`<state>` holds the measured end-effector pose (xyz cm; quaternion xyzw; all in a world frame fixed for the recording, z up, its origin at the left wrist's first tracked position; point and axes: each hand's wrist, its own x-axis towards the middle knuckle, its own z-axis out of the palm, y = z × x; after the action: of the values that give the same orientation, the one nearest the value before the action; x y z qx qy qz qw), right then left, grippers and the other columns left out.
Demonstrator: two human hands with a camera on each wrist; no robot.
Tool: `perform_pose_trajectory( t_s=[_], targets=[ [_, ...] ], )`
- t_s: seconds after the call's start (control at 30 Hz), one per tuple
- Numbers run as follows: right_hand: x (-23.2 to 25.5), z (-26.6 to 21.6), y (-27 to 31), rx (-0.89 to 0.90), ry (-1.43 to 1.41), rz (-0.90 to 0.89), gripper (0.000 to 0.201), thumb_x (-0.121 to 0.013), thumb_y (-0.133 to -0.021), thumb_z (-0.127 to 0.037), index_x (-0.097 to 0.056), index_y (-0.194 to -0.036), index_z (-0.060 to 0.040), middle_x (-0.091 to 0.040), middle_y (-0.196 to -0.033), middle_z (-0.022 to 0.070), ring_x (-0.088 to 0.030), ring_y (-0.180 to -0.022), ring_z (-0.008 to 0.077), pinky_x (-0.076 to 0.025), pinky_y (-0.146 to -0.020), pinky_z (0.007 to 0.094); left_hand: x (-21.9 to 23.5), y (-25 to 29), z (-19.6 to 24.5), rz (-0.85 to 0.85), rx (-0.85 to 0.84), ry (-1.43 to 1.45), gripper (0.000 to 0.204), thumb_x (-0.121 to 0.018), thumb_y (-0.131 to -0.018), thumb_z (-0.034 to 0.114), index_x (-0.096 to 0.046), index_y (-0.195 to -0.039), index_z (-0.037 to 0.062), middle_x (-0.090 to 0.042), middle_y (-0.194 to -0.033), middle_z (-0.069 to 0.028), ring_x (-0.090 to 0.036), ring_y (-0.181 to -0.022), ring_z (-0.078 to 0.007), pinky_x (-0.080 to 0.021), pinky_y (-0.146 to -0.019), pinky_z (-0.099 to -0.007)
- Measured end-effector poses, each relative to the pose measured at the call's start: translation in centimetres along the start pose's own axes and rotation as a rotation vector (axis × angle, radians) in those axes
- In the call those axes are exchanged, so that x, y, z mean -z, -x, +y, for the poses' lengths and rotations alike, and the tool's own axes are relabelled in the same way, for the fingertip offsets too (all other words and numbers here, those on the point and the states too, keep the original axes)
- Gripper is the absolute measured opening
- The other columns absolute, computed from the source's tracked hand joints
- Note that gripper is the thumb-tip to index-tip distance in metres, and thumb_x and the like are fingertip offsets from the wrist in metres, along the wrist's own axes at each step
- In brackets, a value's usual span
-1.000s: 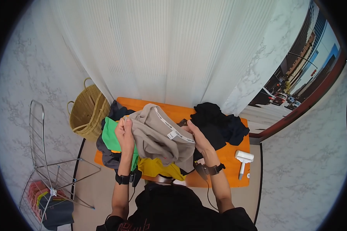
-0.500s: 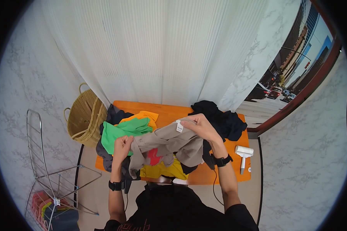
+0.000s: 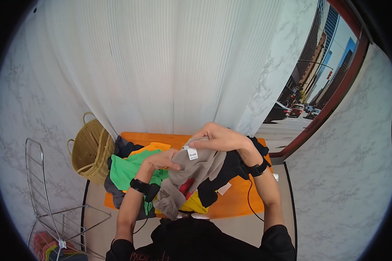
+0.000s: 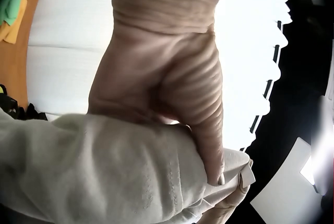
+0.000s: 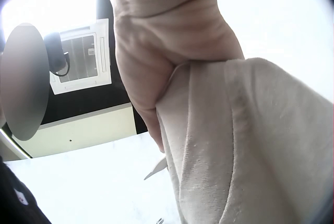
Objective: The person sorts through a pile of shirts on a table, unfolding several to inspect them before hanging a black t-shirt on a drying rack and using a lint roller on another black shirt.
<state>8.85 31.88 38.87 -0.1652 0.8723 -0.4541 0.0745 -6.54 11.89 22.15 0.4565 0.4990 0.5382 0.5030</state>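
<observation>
A grey-beige shirt (image 3: 200, 163) hangs bunched between my two hands, in front of my chest and above the clothes on the table. My right hand (image 3: 220, 138) pinches it at the collar, thumb beside a white label (image 3: 192, 154). Lower and to the left, my left hand (image 3: 163, 159) grips the same shirt; in the left wrist view its thumb (image 4: 211, 156) presses over a seamed edge. A red patch (image 3: 186, 187) shows among the folds. The right wrist view has the cloth (image 5: 209, 146) running down from the right hand, most of its fingers hidden behind it.
An orange table (image 3: 239, 198) bears a green garment (image 3: 130, 169), a yellow one (image 3: 194, 203) and black clothing (image 3: 226, 174). A wicker basket (image 3: 93, 150) stands left of it, near a metal drying rack (image 3: 45, 187). A white lint roller (image 3: 275, 177) shows partly at the right.
The collar, spread wide between both hands a second ago, is gathered now. My hands have come closer together, the left moving up and right. The label faces me, and the shirt hangs lower.
</observation>
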Motion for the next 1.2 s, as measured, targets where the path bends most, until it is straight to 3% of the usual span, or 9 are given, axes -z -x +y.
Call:
perform_pose_trajectory(
  t_s=[0.07,0.17,0.3,0.37,0.63,0.73,0.93,1.07,1.2],
  targets=[
    [0.1,0.2,1.5,-0.026,-0.078,0.079,0.034,-0.067,-0.092,-0.029,-0.069,-0.102,0.0041,-0.065,-0.075,0.0043,-0.051,-0.071,0.008,-0.045,-0.068,0.0254,0.0,0.9,1.9,0.173,0.101,-0.086,0.044,-0.081,-0.073,0.018,-0.067,-0.11,0.0003,-0.063,-0.094,0.0026,-0.054,-0.086,-0.0057,-0.043,-0.077,-0.0209],
    [0.3,1.9,3.0,-0.092,0.055,0.112,0.036,-0.073,-0.085,-0.027,-0.069,-0.099,0.0062,-0.065,-0.074,0.0058,-0.05,-0.07,0.0105,-0.045,-0.066,0.0269,0.4,3.0,6.4,0.475,-0.066,-0.284,0.015,-0.075,-0.075,0.007,-0.063,-0.081,0.0007,-0.057,-0.075,0.0061,-0.048,-0.074,-0.0028,-0.04,-0.065,-0.0215],
    [0.1,4.7,3.2,-0.037,-0.073,0.153,0.038,-0.079,-0.08,-0.026,-0.069,-0.098,0.0068,-0.063,-0.073,0.002,-0.05,-0.069,0.0085,-0.043,-0.064,0.026,-0.3,4.4,13.7,0.658,-0.186,-0.704,0.026,-0.068,-0.074,0.0,-0.043,-0.067,0.0032,-0.039,-0.065,0.0056,-0.037,-0.067,-0.0036,-0.032,-0.057,-0.0232],
    [1.1,5.5,2.7,-0.315,0.059,0.049,0.033,-0.078,-0.082,-0.023,-0.07,-0.095,0.0058,-0.064,-0.079,0.0008,-0.048,-0.07,0.0075,-0.041,-0.064,0.0251,0.4,4.4,15.6,0.736,-0.258,-0.762,0.029,-0.066,-0.073,-0.001,-0.038,-0.067,0.0041,-0.034,-0.065,0.0048,-0.034,-0.066,-0.0044,-0.03,-0.056,-0.024],
    [1.6,4.5,-0.3,0.036,-0.683,0.461,0.025,-0.069,-0.091,-0.026,-0.064,-0.083,-0.003,-0.055,-0.079,-0.0081,-0.044,-0.075,0.0009,-0.034,-0.062,0.0193,3.3,6.4,22.7,1.003,-0.414,-1.053,0.032,-0.061,-0.076,0.002,-0.031,-0.067,0.0066,-0.028,-0.064,0.0043,-0.03,-0.064,-0.0046,-0.027,-0.053,-0.025],
    [3.5,0.3,-0.9,0.237,-0.639,0.526,0.024,-0.068,-0.092,-0.029,-0.065,-0.091,-0.0048,-0.056,-0.079,-0.0081,-0.045,-0.074,0.0005,-0.036,-0.063,0.0182,4.5,7.3,25.9,1.036,-0.467,-0.97,0.028,-0.057,-0.079,0.002,-0.033,-0.066,0.0076,-0.031,-0.064,0.006,-0.031,-0.063,-0.0035,-0.027,-0.053,-0.0245],
    [7.9,-5.1,-0.6,0.351,0.004,0.276,0.04,-0.076,-0.083,-0.024,-0.068,-0.111,0.0032,-0.068,-0.094,0.0036,-0.057,-0.085,0.0078,-0.047,-0.081,0.024,4.8,8.7,31.0,1.153,-0.519,-0.845,0.021,-0.051,-0.089,0.009,-0.041,-0.071,0.0123,-0.037,-0.068,0.0096,-0.033,-0.065,-0.0019,-0.028,-0.059,-0.0206],
    [10.7,-3.7,-1.4,0.111,0.185,0.418,0.03,-0.073,-0.084,-0.019,-0.071,-0.101,0.0056,-0.068,-0.081,0.0035,-0.057,-0.075,0.0078,-0.049,-0.071,0.0257,6.1,9.5,32.8,1.16,-0.534,-0.862,0.019,-0.051,-0.091,0.014,-0.047,-0.073,0.0115,-0.042,-0.07,0.009,-0.036,-0.066,-0.0026,-0.031,-0.061,-0.0202],
    [12.4,-2.1,-0.3,0.025,0.174,0.497,0.028,-0.07,-0.087,-0.021,-0.066,-0.073,0.0017,-0.047,-0.06,-0.006,-0.039,-0.057,0.0055,-0.034,-0.052,0.0269,7.6,10.6,34.3,1.226,-0.584,-0.779,0.014,-0.051,-0.091,0.015,-0.061,-0.09,0.0049,-0.058,-0.083,0.004,-0.049,-0.073,-0.0057,-0.04,-0.069,-0.0203]
  ],
)
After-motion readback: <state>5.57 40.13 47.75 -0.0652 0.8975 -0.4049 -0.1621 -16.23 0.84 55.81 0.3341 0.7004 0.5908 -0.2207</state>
